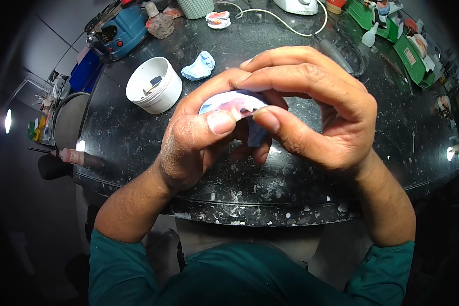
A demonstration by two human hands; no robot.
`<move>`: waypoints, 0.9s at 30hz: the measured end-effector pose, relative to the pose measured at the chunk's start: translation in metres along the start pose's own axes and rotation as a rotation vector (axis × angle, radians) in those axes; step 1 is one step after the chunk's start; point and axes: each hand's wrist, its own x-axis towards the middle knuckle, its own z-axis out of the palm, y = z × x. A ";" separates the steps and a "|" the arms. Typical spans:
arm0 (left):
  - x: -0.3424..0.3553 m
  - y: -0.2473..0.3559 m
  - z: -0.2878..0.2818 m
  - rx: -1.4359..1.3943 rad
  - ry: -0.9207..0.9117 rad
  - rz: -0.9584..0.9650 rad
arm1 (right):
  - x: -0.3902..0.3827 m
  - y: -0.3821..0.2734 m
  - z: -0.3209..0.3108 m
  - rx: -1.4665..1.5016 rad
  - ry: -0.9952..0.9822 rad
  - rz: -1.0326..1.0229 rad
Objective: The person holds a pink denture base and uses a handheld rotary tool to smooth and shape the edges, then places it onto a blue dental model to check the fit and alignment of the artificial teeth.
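Both hands hold a pale blue dental plaster model with pinkish-red material along its front, above the near part of the bench. My left hand is closed round its left side, thumb pressed on the near face and fingers behind and below. My right hand closes on it from the right, the thumb tip against the reddish part and the fingers arched over the top. The fingers hide much of the model. Farther off lies another blue dental model, beside a white round tub with small tools inside.
The dark speckled bench curves along its near edge. At the back left stands a blue machine; a red-and-white dental model lies far off. A dark handpiece rests behind my right hand. Green bins line the right.
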 end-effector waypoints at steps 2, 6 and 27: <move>0.000 0.000 -0.001 0.001 -0.016 0.011 | 0.000 -0.001 0.000 -0.012 -0.008 -0.030; 0.002 0.000 0.000 0.027 -0.031 0.021 | 0.001 -0.005 -0.002 -0.012 -0.027 -0.031; -0.001 0.000 0.005 -0.020 0.065 0.026 | 0.001 -0.008 0.000 0.036 -0.013 0.097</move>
